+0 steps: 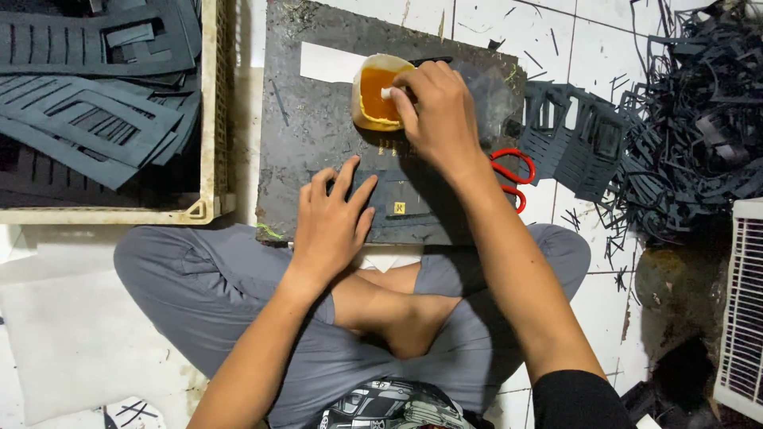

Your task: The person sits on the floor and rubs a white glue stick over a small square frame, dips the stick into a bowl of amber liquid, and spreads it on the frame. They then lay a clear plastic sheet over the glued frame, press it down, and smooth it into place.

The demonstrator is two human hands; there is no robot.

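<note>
Right hand [439, 113]: reaches forward over a small translucent tub [376, 94] of orange-yellow paste. Fingers [404, 97] are bunched together at the tub's mouth, pinching a small pale applicator [386, 93] whose tip sits in the paste; what kind of tool it is cannot be told. The tub lies directly under and just left of these fingertips, tilted so its open mouth faces up and toward the camera.

Left hand [331, 224]: lies flat, palm down, fingers [346, 176] spread, pressing on a dark flat cut piece [401, 208]. The piece extends rightward from under these fingers, its long axis running left to right across the near edge of the board; a small yellow tag [399, 208] sits on it just right of the fingertips.

Surface: a dark, scuffed rectangular board [302, 135] serving as the counter, laid on a white tiled floor [588, 48] and meeting the person's crossed legs in grey trousers [199, 294]. A white paper strip [330, 62] lies beyond the left fingers, left of the tub.

Surroundings: red-handled scissors [513, 176] just right of the right wrist; slotted dark offcut sheets [576, 139] further right; a tangled heap of dark scrap strips [699, 119] beyond those; a cream plastic crate [208, 119] of stacked dark sheets well left of the left hand; a white grille [743, 318] at the right edge.
</note>
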